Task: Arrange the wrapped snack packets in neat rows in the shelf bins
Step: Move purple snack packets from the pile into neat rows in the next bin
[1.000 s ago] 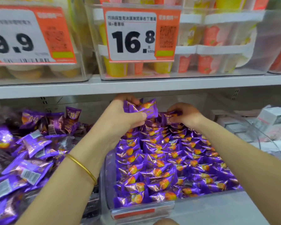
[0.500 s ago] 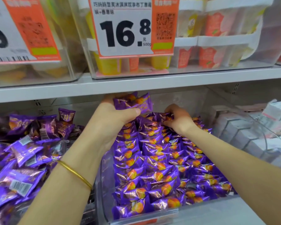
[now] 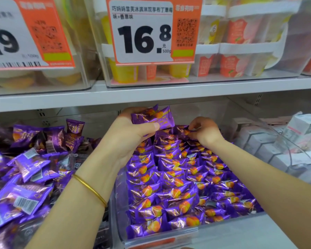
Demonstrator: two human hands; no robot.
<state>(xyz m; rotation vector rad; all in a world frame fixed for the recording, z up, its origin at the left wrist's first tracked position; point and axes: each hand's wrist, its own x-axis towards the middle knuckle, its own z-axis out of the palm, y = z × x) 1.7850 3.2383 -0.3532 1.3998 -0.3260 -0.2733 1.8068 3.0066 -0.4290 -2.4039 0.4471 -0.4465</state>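
Packets (image 3: 152,119) gripped in raised left hand (image 3: 131,137); right hand (image 3: 206,133) seemingly pinches a bin packet (image 3: 181,132).

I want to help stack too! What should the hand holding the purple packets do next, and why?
Probably the left hand should lower its held packets beside the right hand, which pinches a packet at the back of the bin, where the neat rows end.

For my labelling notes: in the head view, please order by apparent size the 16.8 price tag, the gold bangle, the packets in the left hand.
1. 16.8 price tag
2. held packets in left hand
3. gold bangle, thin, though nearer the camera
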